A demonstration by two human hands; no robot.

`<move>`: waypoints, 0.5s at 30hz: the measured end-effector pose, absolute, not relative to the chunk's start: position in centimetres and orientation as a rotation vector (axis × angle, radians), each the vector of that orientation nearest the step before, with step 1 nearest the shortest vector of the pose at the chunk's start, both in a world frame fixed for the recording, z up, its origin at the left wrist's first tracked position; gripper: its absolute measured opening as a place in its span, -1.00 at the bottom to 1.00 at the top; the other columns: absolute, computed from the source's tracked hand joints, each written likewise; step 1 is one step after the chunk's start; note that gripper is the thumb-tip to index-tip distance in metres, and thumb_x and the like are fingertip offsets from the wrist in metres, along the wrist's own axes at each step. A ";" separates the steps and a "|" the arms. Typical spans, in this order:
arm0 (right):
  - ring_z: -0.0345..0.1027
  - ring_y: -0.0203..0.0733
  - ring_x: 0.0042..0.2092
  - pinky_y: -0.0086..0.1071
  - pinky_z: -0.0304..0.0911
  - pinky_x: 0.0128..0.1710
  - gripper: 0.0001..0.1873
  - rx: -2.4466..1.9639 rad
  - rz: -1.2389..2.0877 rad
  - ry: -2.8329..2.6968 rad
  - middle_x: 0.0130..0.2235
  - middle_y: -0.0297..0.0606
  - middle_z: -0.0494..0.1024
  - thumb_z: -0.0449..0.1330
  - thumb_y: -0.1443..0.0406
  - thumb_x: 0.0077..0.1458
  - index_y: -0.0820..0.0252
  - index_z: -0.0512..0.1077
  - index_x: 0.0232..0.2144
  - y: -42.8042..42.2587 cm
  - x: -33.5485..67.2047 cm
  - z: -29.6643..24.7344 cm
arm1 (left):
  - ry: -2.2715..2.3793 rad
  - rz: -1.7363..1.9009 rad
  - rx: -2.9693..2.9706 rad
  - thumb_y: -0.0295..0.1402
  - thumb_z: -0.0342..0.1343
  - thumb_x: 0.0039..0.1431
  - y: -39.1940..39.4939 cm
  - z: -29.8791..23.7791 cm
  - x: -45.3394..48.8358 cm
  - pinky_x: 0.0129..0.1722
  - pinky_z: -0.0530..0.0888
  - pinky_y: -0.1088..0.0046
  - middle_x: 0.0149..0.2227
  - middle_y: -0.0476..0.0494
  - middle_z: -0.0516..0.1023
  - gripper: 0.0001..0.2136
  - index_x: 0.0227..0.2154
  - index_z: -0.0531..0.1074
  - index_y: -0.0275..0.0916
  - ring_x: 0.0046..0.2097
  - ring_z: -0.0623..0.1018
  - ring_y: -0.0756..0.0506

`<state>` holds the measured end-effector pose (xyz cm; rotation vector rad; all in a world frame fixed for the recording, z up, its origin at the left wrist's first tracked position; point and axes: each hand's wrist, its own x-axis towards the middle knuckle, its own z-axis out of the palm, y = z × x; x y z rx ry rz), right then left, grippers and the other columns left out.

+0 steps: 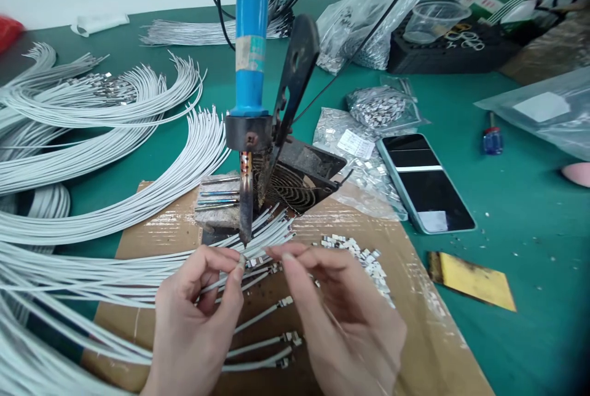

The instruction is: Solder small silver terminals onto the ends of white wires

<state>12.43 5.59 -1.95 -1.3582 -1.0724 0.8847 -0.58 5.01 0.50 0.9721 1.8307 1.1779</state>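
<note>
Below the tip of an upright blue-handled soldering iron [246, 224], my left hand [198, 316] is closed in a pinch on the end of a white wire. A small metal-and-white connector [254, 262] shows just beyond its fingertips. My right hand [343, 316] also pinches, thumb against forefinger, slightly right of the tip; a thin strand that looks like solder wire crosses its palm. What lies between the right fingertips is mostly hidden. Several white wires with connectors [290, 338] lie under and between my hands on the cardboard [415, 347].
Bundles of white wires [184, 168] fill the left side. A black iron stand [313, 162] rises behind the iron. Small white connectors [364, 254] are piled on the right of the cardboard. A phone [428, 181], a yellow sponge [477, 279] and bagged parts [375, 104] lie beyond.
</note>
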 end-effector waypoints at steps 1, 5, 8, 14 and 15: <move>0.62 -0.22 -0.30 -0.47 0.49 -0.29 -0.89 -1.409 0.846 -1.052 -0.34 -0.34 0.70 0.33 0.25 0.29 0.07 0.54 -0.32 5.5 13.0 -2.0 | 1.823 1.177 0.967 -0.35 0.31 0.06 4.8 0.4 -0.6 -0.56 0.37 0.63 -0.35 -0.03 0.64 -0.89 -0.53 0.54 -0.16 -0.38 0.59 -0.01; 0.51 -0.26 -0.36 -0.50 0.39 -0.36 -0.63 -1.460 0.807 -1.168 -0.41 -0.36 0.60 0.13 0.15 0.44 0.07 0.58 -0.40 5.0 14.8 -2.2 | 1.802 1.164 0.964 -0.36 0.32 0.07 3.7 0.3 -0.6 -0.59 0.37 0.62 -0.34 -0.04 0.64 -0.90 -0.51 0.55 -0.17 -0.47 0.52 0.03; 0.45 -0.25 -0.37 -0.44 0.34 -0.36 -0.72 -1.398 0.923 -1.342 -0.42 -0.38 0.56 0.19 0.23 0.40 0.08 0.54 -0.39 4.6 14.6 -2.3 | 1.814 1.119 1.012 -0.36 0.32 0.07 3.0 0.3 -0.7 -0.64 0.31 0.64 -0.35 -0.06 0.65 -0.90 -0.51 0.56 -0.15 -0.38 0.60 -0.04; 0.33 -0.25 -0.35 -0.39 0.22 -0.34 -0.69 -1.278 1.009 -1.450 -0.45 -0.39 0.44 0.19 0.33 0.37 0.13 0.39 -0.48 4.6 12.8 -2.6 | 1.776 1.082 1.120 -0.35 0.27 0.18 1.5 -0.4 -1.5 -0.53 0.42 0.61 -0.36 -0.07 0.66 -0.91 -0.44 0.58 -0.15 -0.33 0.62 -0.07; 0.33 -0.25 -0.35 -0.39 0.21 -0.34 -0.68 -1.274 1.033 -1.440 -0.45 -0.39 0.44 0.18 0.33 0.37 0.13 0.38 -0.48 4.6 12.7 -2.6 | 1.759 1.086 1.127 -0.35 0.28 0.18 1.2 -0.6 -1.7 -0.51 0.43 0.60 -0.36 -0.06 0.66 -0.93 -0.41 0.59 -0.14 -0.36 0.60 -0.05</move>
